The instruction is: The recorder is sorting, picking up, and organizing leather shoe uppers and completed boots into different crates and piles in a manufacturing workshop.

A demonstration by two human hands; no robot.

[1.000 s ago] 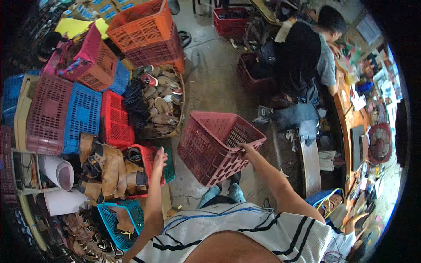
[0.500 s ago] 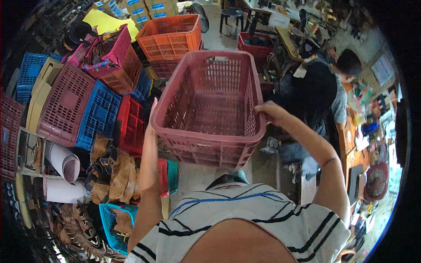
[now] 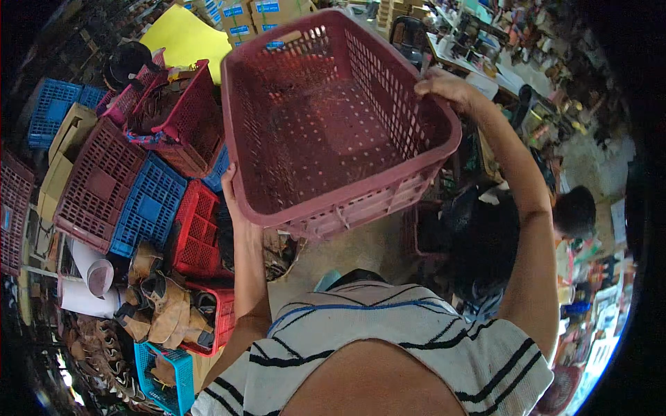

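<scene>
- Dark-red perforated plastic basket is held up at chest height, tilted so its empty inside faces the camera.
- Left hand presses against the basket's lower left rim (fingers hidden behind the wall).
- Right hand curls closed over the far right rim.
- Stacked red and blue plastic crates lie below at left; a seated person in dark clothes is at right.

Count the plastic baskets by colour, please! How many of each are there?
Dark red baskets: 3, the held basket plus two in the pile
Bright red baskets: 2
Blue baskets: 3
Total: 8 that show clearly; more at the edges are too hidden to count.
</scene>
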